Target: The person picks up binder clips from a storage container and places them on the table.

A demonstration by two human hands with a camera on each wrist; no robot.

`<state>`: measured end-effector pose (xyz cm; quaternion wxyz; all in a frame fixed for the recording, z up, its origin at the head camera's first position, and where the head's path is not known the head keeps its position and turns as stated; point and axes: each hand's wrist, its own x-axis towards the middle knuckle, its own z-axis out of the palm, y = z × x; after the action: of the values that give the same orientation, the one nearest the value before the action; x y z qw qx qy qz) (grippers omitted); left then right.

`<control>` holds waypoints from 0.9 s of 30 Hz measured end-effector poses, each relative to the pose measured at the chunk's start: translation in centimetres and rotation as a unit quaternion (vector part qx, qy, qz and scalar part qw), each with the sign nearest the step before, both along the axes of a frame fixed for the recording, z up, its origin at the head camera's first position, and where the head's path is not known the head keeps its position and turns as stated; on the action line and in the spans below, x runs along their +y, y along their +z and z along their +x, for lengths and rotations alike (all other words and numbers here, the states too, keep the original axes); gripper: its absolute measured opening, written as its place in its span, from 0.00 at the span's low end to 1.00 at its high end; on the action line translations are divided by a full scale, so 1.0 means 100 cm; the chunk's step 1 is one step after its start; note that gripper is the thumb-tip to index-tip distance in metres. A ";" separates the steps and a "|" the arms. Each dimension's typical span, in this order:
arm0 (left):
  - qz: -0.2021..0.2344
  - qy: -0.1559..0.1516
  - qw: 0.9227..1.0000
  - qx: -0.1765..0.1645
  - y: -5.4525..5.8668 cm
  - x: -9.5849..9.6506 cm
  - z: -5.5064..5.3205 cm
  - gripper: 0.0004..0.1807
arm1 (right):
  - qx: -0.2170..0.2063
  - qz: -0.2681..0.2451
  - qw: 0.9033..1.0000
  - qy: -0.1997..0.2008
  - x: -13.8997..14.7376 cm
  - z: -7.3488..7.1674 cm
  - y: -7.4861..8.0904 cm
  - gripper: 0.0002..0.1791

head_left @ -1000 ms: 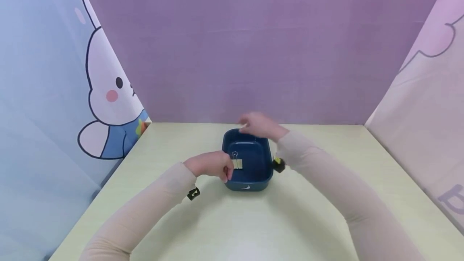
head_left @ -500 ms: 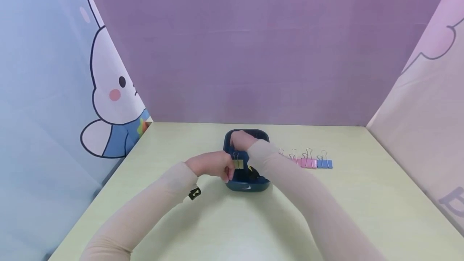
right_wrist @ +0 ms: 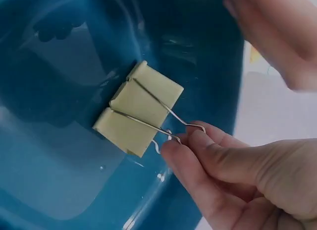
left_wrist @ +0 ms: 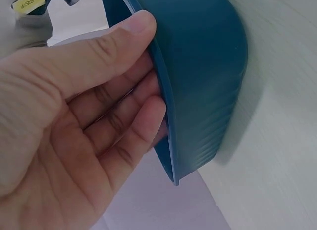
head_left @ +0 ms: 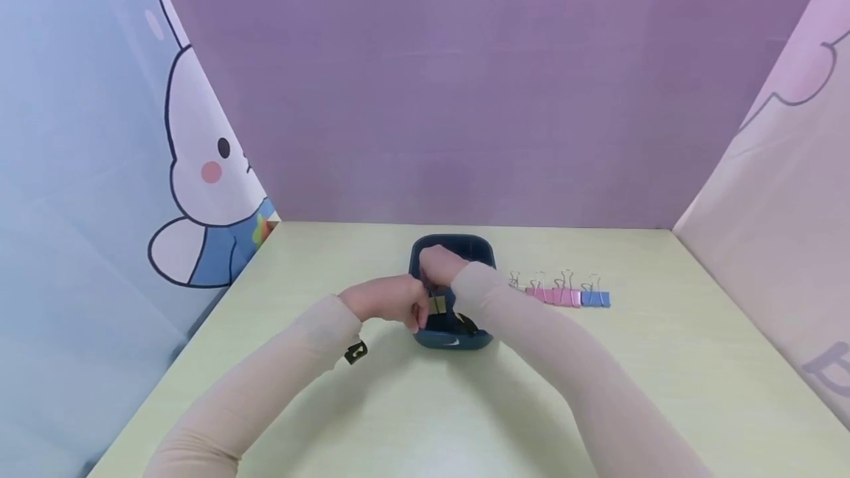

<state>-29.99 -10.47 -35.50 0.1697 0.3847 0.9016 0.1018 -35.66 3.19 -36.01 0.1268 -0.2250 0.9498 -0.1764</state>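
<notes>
A dark blue plastic box [head_left: 453, 342] with a white swoosh on its front stands mid-table. My left hand [head_left: 390, 299] grips its left rim; in the left wrist view the thumb [left_wrist: 136, 27] lies outside the wall, with most fingers inside. Reaching into the box from the right, my right hand [head_left: 443, 265] pinches the wire handles of a pale yellow binder clip [right_wrist: 148, 108] between thumb and fingertips. The clip's body slants close over the box floor. From the head view, the right forearm and wrist cover part of the box.
Right of the box, a row of binder clips lies on the pale table [head_left: 664, 375]: a blue clip [head_left: 595, 299], pink clips [head_left: 567, 297] and one partly hidden by the right sleeve [head_left: 531, 308]. A purple backdrop [head_left: 465, 94] rises behind the table.
My right hand has come down from over the box's back edge into it and taken the yellow binder clip, which now tilts. The left hand stays put. Moving the right arm uncovered the clip row.
</notes>
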 end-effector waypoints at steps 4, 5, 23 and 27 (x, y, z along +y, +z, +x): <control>-0.001 -0.002 1.000 0.001 -0.001 -0.001 -0.002 0.07 | 0.024 -0.002 1.000 0.008 0.016 -0.003 0.010 0.09; -0.002 -0.004 1.000 0.001 -0.001 0.000 -0.002 0.07 | 0.038 0.005 0.999 0.016 0.022 -0.006 0.013 0.08; -0.010 0.025 0.999 -0.017 0.003 0.002 0.001 0.08 | 0.188 -0.154 0.968 -0.069 0.236 0.007 0.053 0.08; -0.011 0.030 0.999 -0.022 0.003 0.002 0.001 0.08 | 0.206 -0.148 0.962 -0.102 0.284 0.013 0.046 0.07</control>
<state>-29.89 -10.31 -35.15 0.1903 0.3531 0.9100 0.1050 -34.33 31.56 -31.37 -0.1251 -0.1746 0.9367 -0.2764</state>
